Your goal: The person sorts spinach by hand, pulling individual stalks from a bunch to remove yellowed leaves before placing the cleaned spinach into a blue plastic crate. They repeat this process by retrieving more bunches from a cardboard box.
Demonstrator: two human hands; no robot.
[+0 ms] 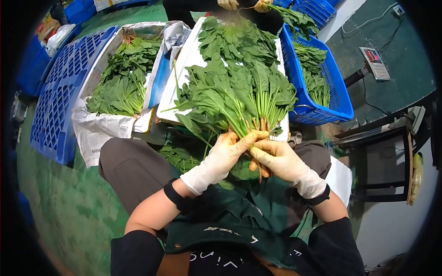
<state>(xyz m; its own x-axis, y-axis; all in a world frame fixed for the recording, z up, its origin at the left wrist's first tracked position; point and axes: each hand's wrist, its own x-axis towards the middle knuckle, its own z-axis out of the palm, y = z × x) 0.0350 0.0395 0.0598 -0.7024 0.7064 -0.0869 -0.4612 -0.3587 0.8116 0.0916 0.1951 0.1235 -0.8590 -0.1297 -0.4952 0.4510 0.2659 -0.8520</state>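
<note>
Both my hands wear pale gloves and meet at the front edge of a white board (pixel 168 105). My left hand (pixel 230 152) is closed around the stems of leafy greens (pixel 214 99), whose leaves fan out away from me. Beside it, my right hand (pixel 275 158) has its thumb and fingers pressed together at the reddish root ends, close to my left fingertips. Some roots hang below the fingers. More greens (pixel 267 87) lie on the board just behind, with their stems toward me. Another pile (pixel 235 41) rests at the board's far end.
At left, a newspaper-lined box (pixel 103 120) holds greens, next to a blue pallet (pixel 60 96). A blue basket (pixel 338 87) of greens stands right of the board. A co-worker's gloved hands (pixel 246 4) hold greens at the far end. A scale display (pixel 375 63) is farther right.
</note>
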